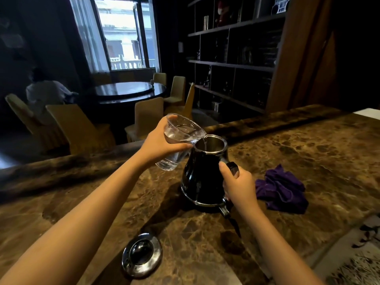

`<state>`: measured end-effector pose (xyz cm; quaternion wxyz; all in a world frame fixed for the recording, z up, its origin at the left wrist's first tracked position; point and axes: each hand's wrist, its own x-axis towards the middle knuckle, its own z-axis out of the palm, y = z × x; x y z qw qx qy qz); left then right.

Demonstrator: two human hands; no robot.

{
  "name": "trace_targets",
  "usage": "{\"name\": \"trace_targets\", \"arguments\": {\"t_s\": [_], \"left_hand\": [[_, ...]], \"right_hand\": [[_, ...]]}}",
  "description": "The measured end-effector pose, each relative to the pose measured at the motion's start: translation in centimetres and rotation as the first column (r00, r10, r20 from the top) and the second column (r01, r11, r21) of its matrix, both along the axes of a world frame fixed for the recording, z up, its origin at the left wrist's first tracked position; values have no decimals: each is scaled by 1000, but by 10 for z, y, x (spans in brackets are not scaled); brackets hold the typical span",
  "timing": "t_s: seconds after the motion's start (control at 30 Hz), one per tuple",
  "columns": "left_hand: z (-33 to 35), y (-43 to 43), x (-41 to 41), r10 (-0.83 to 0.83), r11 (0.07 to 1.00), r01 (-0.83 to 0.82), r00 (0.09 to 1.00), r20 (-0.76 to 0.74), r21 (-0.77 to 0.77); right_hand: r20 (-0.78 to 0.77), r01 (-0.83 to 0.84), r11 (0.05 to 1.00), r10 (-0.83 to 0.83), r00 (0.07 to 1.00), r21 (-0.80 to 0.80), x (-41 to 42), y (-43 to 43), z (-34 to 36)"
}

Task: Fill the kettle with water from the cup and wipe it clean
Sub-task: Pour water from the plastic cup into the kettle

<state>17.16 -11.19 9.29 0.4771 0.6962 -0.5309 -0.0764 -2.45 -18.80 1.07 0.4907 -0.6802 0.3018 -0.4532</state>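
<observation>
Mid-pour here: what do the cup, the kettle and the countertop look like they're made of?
Cup: clear and thin-walled, probably plastic, possibly glass; the water shows through it.
Kettle: glossy black body, likely coated metal, with a shiny steel-looking rim and bare metal inside.
Countertop: polished brown stone, apparently marble, judging by its mottled veining and sheen.

kettle [202, 179] centre on counter [308, 153] | cup [181, 140] 10 o'clock, tilted over its mouth | cloth [281, 191] 3 o'clock | lid [141, 255] 7 o'clock
</observation>
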Motion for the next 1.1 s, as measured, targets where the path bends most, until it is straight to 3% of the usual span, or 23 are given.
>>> {"name": "trace_targets", "arguments": {"t_s": [0.43, 1.1], "left_hand": [[18, -10, 11, -81, 987, 54, 981, 179, 151], [31, -11, 15, -94, 975, 47, 972, 215, 215]], "right_hand": [[-9, 6, 1000, -6, 1000, -11, 0, -1, 0], [-27, 13, 999, -14, 1000, -36, -1, 1, 3]]}}
